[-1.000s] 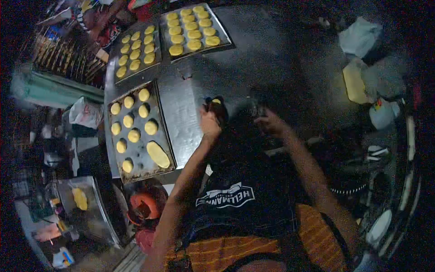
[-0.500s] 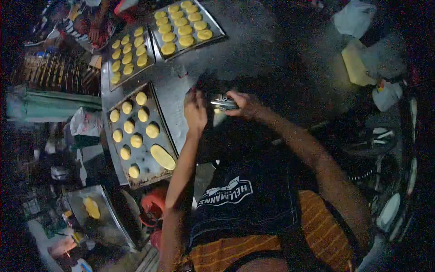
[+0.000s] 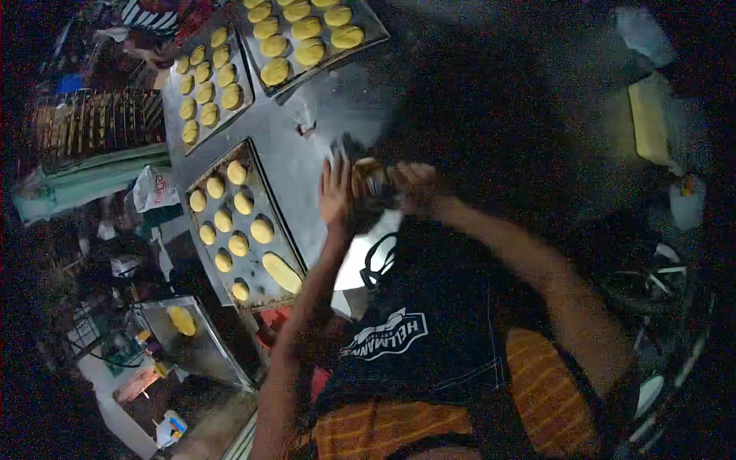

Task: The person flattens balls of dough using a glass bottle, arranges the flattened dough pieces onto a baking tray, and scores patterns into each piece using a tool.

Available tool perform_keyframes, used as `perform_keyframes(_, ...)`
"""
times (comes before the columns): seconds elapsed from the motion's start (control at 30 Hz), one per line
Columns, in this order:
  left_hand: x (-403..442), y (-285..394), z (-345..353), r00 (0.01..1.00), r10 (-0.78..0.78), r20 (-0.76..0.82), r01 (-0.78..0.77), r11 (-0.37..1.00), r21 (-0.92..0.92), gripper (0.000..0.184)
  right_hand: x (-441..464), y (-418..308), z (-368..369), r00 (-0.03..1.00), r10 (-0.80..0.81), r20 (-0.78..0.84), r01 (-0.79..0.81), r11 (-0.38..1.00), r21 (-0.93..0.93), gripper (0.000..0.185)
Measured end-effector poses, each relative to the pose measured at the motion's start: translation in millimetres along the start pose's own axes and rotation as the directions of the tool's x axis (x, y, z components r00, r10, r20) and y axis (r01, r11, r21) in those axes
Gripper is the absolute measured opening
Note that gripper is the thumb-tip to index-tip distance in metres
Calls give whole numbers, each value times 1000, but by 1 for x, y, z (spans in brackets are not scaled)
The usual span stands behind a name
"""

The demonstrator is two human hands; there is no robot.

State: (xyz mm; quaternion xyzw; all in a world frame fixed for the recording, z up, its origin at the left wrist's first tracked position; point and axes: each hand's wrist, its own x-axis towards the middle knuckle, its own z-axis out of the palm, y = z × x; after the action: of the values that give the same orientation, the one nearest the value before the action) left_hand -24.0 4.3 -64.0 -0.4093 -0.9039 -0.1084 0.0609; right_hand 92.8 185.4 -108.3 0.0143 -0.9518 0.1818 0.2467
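Note:
My left hand [image 3: 335, 192] is flat with its fingers stretched out, over the metal table [image 3: 295, 165] to the right of the dark tray [image 3: 218, 241] of round yellow dough pieces. Just right of it, my right hand [image 3: 415, 182] is closed around a shiny object [image 3: 374, 182], blurred and too dark to name. The object lies between my two hands, near the table's front edge. One long flat dough piece [image 3: 282, 273] rests at the tray's near right corner.
Two more trays of dough, one left [image 3: 207, 84] and one right [image 3: 310, 38], stand at the back. A lower tray [image 3: 201, 345] holds one dough piece. A yellow block [image 3: 648, 119] is at the right, and another person's arm [image 3: 142, 50] shows at top left.
My hands have come together from farther apart. My left hand has flattened, and the shiny object has stayed with my right hand. The whole view has shifted.

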Motion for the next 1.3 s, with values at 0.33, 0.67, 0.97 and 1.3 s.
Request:
perform_keyframes(0.33, -29, 50, -53, 983, -172, 57, 180, 900, -397, 42, -22, -21, -37, 989, 67, 131, -62, 997, -46, 74)
perform_keyframes(0.67, 124, -11, 3, 938, -344, -34, 345, 937, 46, 59, 117, 40, -59, 721, 357, 594, -474, 879, 47, 54)
perform_keyframes(0.97, 49, -42, 22, 995, -88, -47, 85, 995, -57, 65, 78, -7, -37, 740, 397, 543, -501, 864, 50, 40)
perform_keyframes(1.3, -98, 24, -57, 956, -184, 229, 293, 632, -718, 40, -47, -77, -6, 960, 107, -260, -208, 891, -403, 33)
